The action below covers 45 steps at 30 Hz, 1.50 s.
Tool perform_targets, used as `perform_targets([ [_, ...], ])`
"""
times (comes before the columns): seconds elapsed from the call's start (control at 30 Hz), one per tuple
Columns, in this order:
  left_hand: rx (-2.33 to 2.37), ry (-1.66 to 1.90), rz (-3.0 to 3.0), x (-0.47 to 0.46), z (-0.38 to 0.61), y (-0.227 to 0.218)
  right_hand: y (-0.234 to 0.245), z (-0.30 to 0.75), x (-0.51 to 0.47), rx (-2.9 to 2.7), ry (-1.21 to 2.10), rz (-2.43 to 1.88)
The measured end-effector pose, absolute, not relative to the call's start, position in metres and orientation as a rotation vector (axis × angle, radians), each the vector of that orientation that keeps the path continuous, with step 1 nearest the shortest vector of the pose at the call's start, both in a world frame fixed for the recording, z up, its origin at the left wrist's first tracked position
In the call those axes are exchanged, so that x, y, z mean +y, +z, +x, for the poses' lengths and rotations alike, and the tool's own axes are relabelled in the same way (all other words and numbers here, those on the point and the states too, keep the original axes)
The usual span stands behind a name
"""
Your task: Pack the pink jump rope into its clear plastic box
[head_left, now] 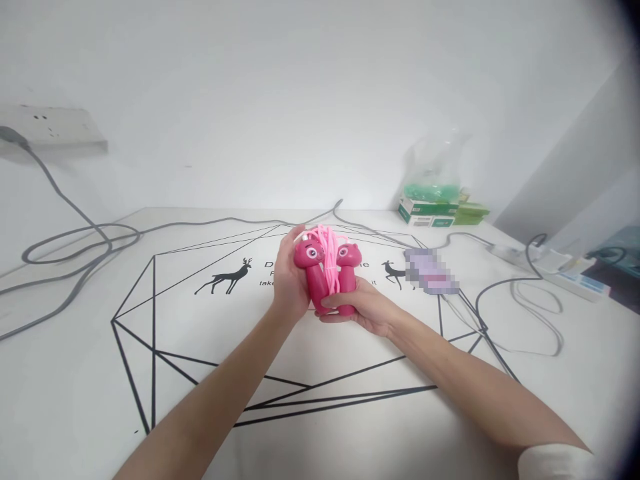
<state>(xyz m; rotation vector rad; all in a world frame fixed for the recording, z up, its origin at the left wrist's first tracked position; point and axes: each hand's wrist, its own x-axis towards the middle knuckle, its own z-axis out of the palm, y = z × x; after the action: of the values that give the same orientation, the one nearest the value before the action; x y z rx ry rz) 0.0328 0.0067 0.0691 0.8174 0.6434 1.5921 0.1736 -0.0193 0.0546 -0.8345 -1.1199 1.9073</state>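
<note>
A pink jump rope [330,267] is held up over the table in both hands. Its two dark pink handles have cartoon faces with big eyes and stand side by side, and the bundled lighter pink cord lies between them. My left hand [293,280] wraps the left handle from the side and behind, its fingertips mostly hidden. My right hand [363,303] grips the lower ends of the handles, with the thumb across the front and fingers underneath.
The white table [280,447] carries black line patterns and deer prints. A phone [431,271] lies to the right. Grey cables [240,220] cross the back and both sides. Green-and-white boxes [427,212] with a clear bag [435,167] stand by the wall. A power strip [575,283] sits far right.
</note>
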Motion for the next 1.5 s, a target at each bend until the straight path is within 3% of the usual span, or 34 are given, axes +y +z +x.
perform_targets([
  [0.37,0.427,1.401,0.65,0.024,0.002,0.082,0.056,0.184,-0.01,-1.124,1.862,-0.934],
  [0.73,0.703,1.31,0.974,0.013,0.026,0.073,0.056,0.184,-0.012,-1.178,1.832,-0.894],
  [1.17,0.623,1.329,0.941,0.021,0.018,0.071,0.051,0.215,0.004,-1.139,2.232,-0.614],
  [1.5,0.611,1.296,0.958,0.02,0.016,0.073,0.048,0.221,0.008,-1.263,2.295,-0.568],
])
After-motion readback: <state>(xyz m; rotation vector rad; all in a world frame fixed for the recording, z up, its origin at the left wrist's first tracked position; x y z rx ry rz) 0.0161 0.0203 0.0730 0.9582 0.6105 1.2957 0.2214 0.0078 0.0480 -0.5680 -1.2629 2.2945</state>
